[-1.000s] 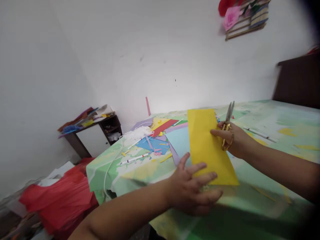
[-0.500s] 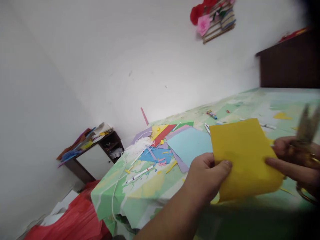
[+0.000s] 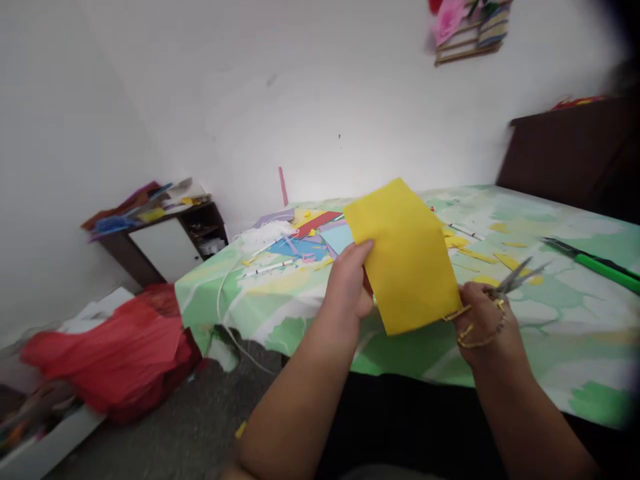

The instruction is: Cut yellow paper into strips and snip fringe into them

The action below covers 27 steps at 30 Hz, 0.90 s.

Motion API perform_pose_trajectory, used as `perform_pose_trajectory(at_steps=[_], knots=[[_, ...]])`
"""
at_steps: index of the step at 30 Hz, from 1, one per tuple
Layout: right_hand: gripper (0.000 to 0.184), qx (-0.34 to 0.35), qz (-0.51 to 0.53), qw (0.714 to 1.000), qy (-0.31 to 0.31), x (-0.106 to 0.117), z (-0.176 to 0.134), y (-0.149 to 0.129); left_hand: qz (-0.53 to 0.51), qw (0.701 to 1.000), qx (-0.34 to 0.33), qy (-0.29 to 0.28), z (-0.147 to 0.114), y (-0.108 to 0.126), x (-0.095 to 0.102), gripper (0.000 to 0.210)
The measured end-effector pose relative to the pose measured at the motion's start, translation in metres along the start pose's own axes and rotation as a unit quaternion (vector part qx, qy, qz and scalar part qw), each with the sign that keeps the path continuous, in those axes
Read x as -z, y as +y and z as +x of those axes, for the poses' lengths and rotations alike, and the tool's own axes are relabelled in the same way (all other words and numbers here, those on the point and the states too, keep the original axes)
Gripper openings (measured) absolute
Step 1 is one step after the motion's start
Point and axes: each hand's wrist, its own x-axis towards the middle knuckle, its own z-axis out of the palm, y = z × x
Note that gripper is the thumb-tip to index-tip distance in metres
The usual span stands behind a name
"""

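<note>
Our left hand (image 3: 350, 287) pinches the left edge of the yellow paper sheet (image 3: 403, 257), thumb in front and fingers behind, holding it up off the table (image 3: 550, 300), tilted, above the near edge. Our right hand (image 3: 483, 327) is closed through the gold handles of the scissors (image 3: 505, 287), whose blades stand slightly parted and point away to the right, just beside the sheet's lower right corner. We judge this the lining-up step before a cut: the sheet is held, no blade in the paper yet. The next move calls for turning the blades toward an edge and steadying the sheet. Toward the far left corner lie loose coloured papers (image 3: 310, 237) and pens (image 3: 267, 268); a green tool (image 3: 595, 263) lies near the right edge.
</note>
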Motion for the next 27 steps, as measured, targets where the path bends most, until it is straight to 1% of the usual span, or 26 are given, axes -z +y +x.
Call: perform_pose_trajectory(at_steps=[2, 4, 5, 8, 11, 13, 14, 16, 17, 18, 19, 21, 23, 25, 26, 27], knots=[[0.030, -0.013, 0.010, 0.999, -0.039, -0.009, -0.012, -0.010, -0.018, 1.000, -0.003, -0.010, -0.012, 0.013, 0.004, 0.020], [0.031, -0.026, 0.026, 0.995, -0.089, -0.017, -0.025, -0.023, -0.026, 0.999, -0.033, -0.026, -0.024, 0.023, 0.009, 0.020], [0.030, -0.023, 0.035, 0.994, -0.105, -0.020, -0.032, -0.030, -0.029, 0.998, -0.047, -0.032, -0.030, 0.027, 0.011, 0.019], [0.031, 0.034, 0.037, 0.992, -0.116, -0.030, -0.048, -0.051, -0.040, 0.996, -0.063, -0.051, -0.041, 0.030, 0.014, 0.019], [0.033, 0.093, 0.017, 0.989, -0.117, -0.033, -0.051, -0.063, -0.043, 0.994, -0.079, -0.056, -0.042, 0.022, 0.015, 0.019], [0.032, 0.114, 0.000, 0.985, -0.127, -0.024, -0.044, -0.067, -0.039, 0.993, -0.098, -0.043, -0.037, 0.013, 0.017, 0.021], [0.031, 0.114, -0.022, 0.983, -0.142, -0.017, -0.038, -0.069, -0.033, 0.994, -0.096, -0.045, -0.033, 0.007, 0.018, 0.021], [0.033, 0.095, -0.090, 0.971, -0.201, 0.004, -0.026, -0.079, -0.008, 0.994, -0.104, -0.027, -0.026, -0.006, 0.022, 0.018], [0.033, 0.071, -0.150, 0.947, -0.273, 0.015, -0.021, -0.087, 0.006, 0.993, -0.115, -0.013, -0.024, -0.013, 0.023, 0.016], [0.032, 0.053, -0.210, 0.922, -0.322, 0.025, -0.017, -0.097, 0.017, 0.992, -0.124, 0.002, -0.022, -0.019, 0.025, 0.014], [0.030, 0.051, -0.256, 0.906, -0.334, 0.034, -0.016, -0.107, 0.027, 0.992, -0.125, 0.012, -0.022, -0.024, 0.026, 0.012], [0.027, 0.056, -0.340, 0.884, -0.317, 0.044, -0.017, -0.128, 0.048, 0.992, -0.117, 0.009, -0.024, -0.031, 0.028, 0.012], [0.028, 0.073, -0.400, 0.870, -0.278, 0.044, -0.021, -0.140, 0.067, 0.990, -0.121, -0.012, -0.029, -0.032, 0.032, 0.014], [0.031, 0.059, -0.441, 0.861, -0.247, 0.037, -0.025, -0.140, 0.079, 0.988, -0.130, -0.028, -0.035, -0.030, 0.040, 0.018], [0.033, 0.041, -0.445, 0.861, -0.241, 0.033, -0.026, -0.134, 0.086, 0.987, -0.129, -0.035, -0.039, -0.030, 0.045, 0.020], [0.033, 0.018, -0.429, 0.870, -0.241, 0.028, -0.027, -0.126, 0.094, 0.987, -0.124, -0.042, -0.043, -0.030, 0.050, 0.021]])
